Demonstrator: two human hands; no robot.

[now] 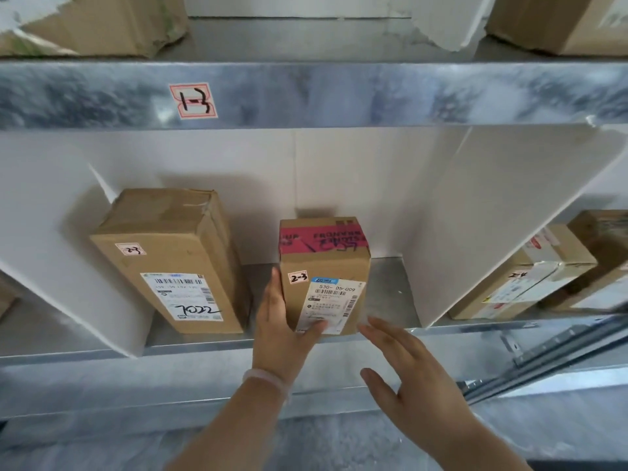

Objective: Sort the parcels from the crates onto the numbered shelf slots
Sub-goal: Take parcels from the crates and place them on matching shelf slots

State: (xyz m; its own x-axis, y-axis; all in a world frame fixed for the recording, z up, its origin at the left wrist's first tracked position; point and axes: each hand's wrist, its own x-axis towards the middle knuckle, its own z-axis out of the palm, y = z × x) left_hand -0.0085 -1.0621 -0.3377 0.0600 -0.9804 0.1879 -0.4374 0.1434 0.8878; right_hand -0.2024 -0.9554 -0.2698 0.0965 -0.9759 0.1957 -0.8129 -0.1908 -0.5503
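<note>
A small cardboard parcel (pixel 324 266) with red tape on top and a "2-3" sticker stands on the metal shelf (pixel 387 287) between two white dividers. My left hand (pixel 283 329) holds it at its lower left corner, thumb across the white label. Just right of the parcel's front corner, my right hand (pixel 404 372) hovers with fingers spread and holds nothing. A taller parcel (pixel 173 256), also marked "2-3" and with "7022" written on its label, stands to the left in the same slot.
The shelf beam above carries a "1-3" tag (pixel 193 100). Several parcels, one marked "2-4" (pixel 520 283), fill the slot to the right behind a white divider (pixel 475 226). Cardboard boxes (pixel 102 22) sit on the upper shelf.
</note>
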